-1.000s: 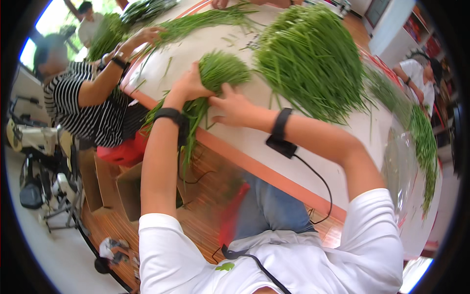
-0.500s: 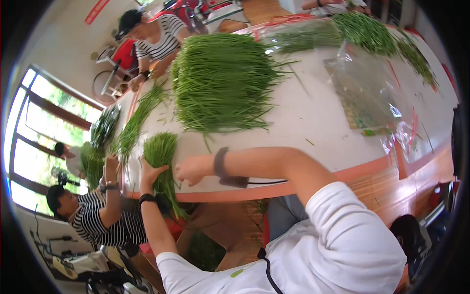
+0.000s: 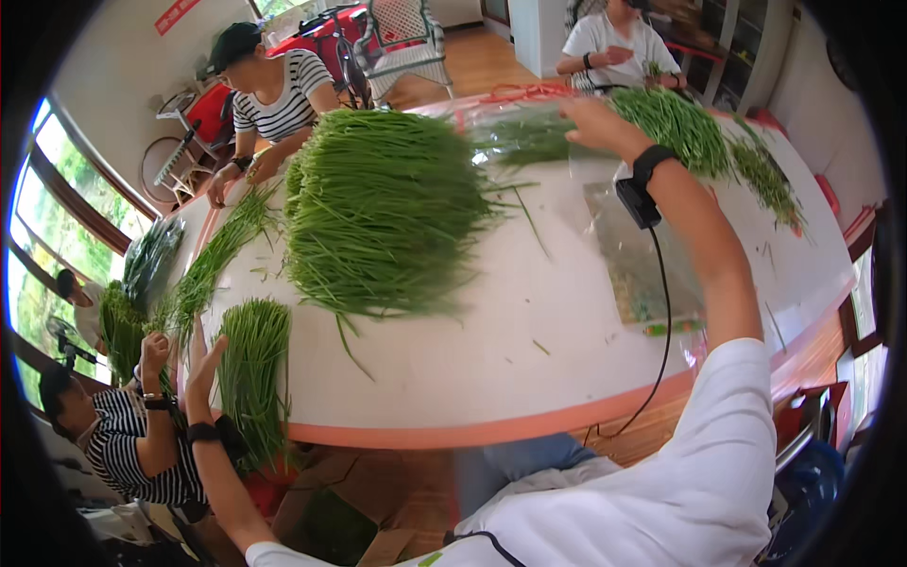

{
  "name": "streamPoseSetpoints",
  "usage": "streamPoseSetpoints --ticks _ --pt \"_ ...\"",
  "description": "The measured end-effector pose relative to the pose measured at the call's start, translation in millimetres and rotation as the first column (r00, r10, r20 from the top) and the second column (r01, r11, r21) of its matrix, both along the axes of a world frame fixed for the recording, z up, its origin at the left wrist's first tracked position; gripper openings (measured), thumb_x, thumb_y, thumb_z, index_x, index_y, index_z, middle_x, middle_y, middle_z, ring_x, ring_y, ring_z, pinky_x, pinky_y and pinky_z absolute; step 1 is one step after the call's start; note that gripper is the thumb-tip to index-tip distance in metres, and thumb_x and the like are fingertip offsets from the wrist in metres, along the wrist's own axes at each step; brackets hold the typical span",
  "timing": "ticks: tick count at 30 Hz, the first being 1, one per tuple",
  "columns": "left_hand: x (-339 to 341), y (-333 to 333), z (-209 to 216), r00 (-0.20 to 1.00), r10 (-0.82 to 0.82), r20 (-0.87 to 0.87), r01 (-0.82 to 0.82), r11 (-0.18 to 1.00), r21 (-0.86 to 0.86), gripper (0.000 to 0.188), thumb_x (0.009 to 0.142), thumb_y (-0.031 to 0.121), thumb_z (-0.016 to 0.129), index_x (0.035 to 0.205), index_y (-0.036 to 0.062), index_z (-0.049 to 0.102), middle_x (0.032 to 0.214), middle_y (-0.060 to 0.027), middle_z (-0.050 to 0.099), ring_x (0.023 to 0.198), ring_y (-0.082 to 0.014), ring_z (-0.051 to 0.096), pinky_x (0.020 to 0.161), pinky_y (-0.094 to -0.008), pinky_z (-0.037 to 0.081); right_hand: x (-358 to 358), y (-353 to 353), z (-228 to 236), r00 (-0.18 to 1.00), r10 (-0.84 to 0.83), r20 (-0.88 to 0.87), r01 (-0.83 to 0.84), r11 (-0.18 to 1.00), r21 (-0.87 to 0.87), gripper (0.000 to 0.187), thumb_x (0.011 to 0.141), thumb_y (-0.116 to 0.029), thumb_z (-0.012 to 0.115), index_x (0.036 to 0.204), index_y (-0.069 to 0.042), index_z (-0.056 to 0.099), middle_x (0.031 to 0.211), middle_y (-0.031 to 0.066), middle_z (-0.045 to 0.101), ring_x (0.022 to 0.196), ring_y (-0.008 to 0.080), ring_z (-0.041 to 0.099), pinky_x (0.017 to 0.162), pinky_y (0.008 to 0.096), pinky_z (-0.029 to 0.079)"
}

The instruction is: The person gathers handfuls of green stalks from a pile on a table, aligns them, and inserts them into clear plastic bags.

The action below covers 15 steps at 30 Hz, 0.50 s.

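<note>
Head view shows stalk heap between the hands.

Lit brightly by daylight from the windows at left, washed out nearly white there. Even across the table. Slightly blurred at the right hand and pile of green stalks. Bowed toward the rim, fringed blue at left, black in the corners.

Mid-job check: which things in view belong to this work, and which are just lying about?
Likely in the work:
small bundle of chive-like greens, beside the left hand
large chive-like pile
bagged greens, near the right hand

Likely just lying about:
stray stalk on the white tabletop
wicker armchair
</note>
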State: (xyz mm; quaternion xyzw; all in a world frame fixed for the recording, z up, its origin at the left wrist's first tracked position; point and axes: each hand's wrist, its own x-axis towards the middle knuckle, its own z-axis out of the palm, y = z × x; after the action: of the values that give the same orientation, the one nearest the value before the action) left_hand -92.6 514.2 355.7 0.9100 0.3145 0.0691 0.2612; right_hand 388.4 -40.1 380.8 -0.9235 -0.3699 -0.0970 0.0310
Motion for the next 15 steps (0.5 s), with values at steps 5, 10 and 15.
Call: streamPoseSetpoints --ticks 5,10,15 --pt "6.8 -155.8 64.7 0.921 -0.387 0.049 0.337 0.854 0.395 0.07 0.081 0.048 0.056 0.137 0.013 0.035 0.144 -0.0135 0.026 0.136 -0.035 0.012 0.108 -0.0479 0.01 23.6 18.9 -56.5 0.978 -0.024 0.207 0.063 0.981 -0.183 0.075 0.07 -0.039 0.07 0.131 -0.009 0.038 0.125 0.0191 0.046 0.113 0.0373 0.048 0.096 0.0422 0.039" --pt "-33.0 -264.8 21.8 0.746 -0.631 -0.21 0.665 0.697 0.268 0.075 0.078 0.05 0.062 0.135 0.009 0.035 0.139 -0.0183 0.031 0.132 -0.0357 0.022 0.105 -0.0474 0.024 70.8 32.9 -114.1 0.999 0.027 0.045 -0.012 0.952 -0.304 0.043 0.084 -0.036 0.055 0.116 -0.008 0.049 0.113 0.0173 0.055 0.102 0.0378 0.054 0.079 0.0452 0.048" --pt "-73.5 -291.5 -40.7 0.937 -0.088 0.337 0.153 0.974 -0.17 0.086 0.088 0.049 0.048 0.144 0.0139 -0.007 0.142 -0.0133 0.03 0.131 -0.0315 0.026 0.105 -0.0453 0.019 69.1 34.4 -73.6 1.0 -0.016 0.025 0.017 0.999 -0.051 0.023 0.086 -0.026 0.05 0.094 -0.005 0.056 0.086 0.0195 0.062 0.083 0.0371 0.059 0.069 0.0459 0.047"
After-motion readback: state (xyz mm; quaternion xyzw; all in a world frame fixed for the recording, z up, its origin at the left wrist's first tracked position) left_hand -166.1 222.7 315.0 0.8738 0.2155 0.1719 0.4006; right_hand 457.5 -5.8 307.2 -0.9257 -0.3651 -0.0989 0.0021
